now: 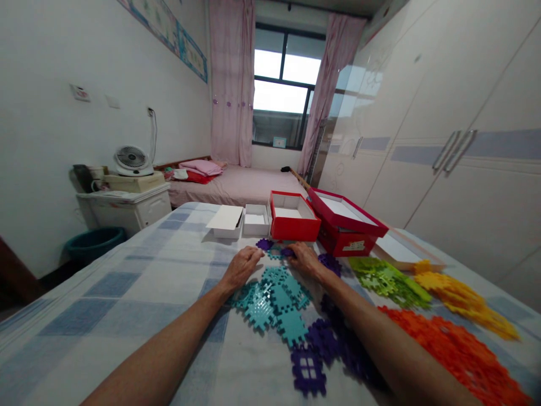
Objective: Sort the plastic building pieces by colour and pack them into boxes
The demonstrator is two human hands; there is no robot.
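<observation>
A: Where are the person's hands?

B: Both reach forward over a cloth-covered desk, checked in blue and white. The left hand has its fingertips right by a small purple piece. The right hand has its fingertips on a second purple piece. Between the hands lies a teal piece.

A: Is either grip clamped on something?

B: The left fingers are bent and close together, but I can't tell whether they pinch the piece. The right fingers partly cover theirs, and I can't tell if that grip is clamped or just resting.

A: What lies nearer the viewer?

B: A loose teal pile of notched flat shapes sits between the forearms. Beside it is a purple pile, partly behind the right arm, with a window-shaped piece at its near edge.

A: And to the right?

B: Green pieces, yellow pieces and orange pieces.

A: Beyond the hands?

B: A small white box and a red box, side by side.
</observation>
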